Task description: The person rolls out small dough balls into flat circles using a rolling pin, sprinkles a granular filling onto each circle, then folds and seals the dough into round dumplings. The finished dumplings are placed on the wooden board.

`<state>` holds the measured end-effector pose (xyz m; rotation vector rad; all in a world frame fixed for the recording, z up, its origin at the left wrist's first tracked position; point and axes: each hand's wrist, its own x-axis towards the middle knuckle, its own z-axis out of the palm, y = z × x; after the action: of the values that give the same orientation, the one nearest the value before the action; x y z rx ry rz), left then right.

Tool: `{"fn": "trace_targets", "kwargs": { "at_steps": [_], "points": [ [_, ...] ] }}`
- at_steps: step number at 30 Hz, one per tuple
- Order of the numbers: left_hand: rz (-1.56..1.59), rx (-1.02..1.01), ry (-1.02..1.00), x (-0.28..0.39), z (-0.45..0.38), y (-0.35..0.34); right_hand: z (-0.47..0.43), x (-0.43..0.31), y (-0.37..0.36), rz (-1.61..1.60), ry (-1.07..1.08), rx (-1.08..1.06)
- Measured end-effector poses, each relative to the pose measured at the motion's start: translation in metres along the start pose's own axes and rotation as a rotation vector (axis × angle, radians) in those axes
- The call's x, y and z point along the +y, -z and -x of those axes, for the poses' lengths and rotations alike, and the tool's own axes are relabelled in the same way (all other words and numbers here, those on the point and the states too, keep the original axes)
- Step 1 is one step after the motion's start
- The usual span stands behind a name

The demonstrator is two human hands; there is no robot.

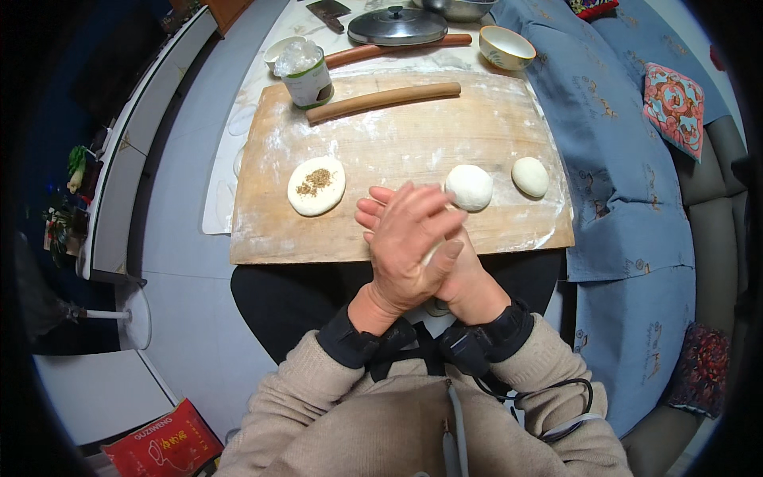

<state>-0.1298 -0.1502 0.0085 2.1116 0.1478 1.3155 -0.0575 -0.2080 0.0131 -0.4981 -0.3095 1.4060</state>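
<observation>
My left hand (408,247) lies palm down across my right hand (468,277), over the near edge of a floured wooden board (381,143). A pale piece of dough (430,254) shows between the palms, mostly hidden by the fingers. Left of my hands, a flattened dough round (316,203) carries a patch of brown crumbly filling (316,182). Two smooth dough balls sit on the right: a larger one (470,188) just beyond my fingers and a smaller one (530,177) farther right.
A wooden rolling pin (384,102) lies across the board's far part, beside a tin (308,86) topped with clear plastic. Behind are a darker rolling pin (357,55), a metal lid (397,27), a patterned bowl (506,49) and a cleaver (328,11). A blue-covered sofa (620,226) borders the right.
</observation>
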Motion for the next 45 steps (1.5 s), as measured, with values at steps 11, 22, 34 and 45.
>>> {"fn": "trace_targets", "kwargs": {
  "at_steps": [11, 22, 34, 45],
  "points": [
    [1.037, 0.34, 0.579, 0.015, -0.006, 0.005, 0.008, -0.008, 0.011, -0.718, -0.012, -0.295],
    [0.067, -0.177, -0.4, 0.004, -0.012, -0.004, 0.018, -0.014, -0.004, -0.3, -0.013, -0.071],
    [0.093, 0.108, -0.295, 0.002, -0.001, -0.026, 0.02, -0.018, -0.008, -0.211, 0.147, -0.244],
    [-0.066, 0.133, -0.128, 0.02, -0.008, -0.017, 0.015, -0.012, -0.013, -0.002, 0.167, 0.046]
  ]
}}
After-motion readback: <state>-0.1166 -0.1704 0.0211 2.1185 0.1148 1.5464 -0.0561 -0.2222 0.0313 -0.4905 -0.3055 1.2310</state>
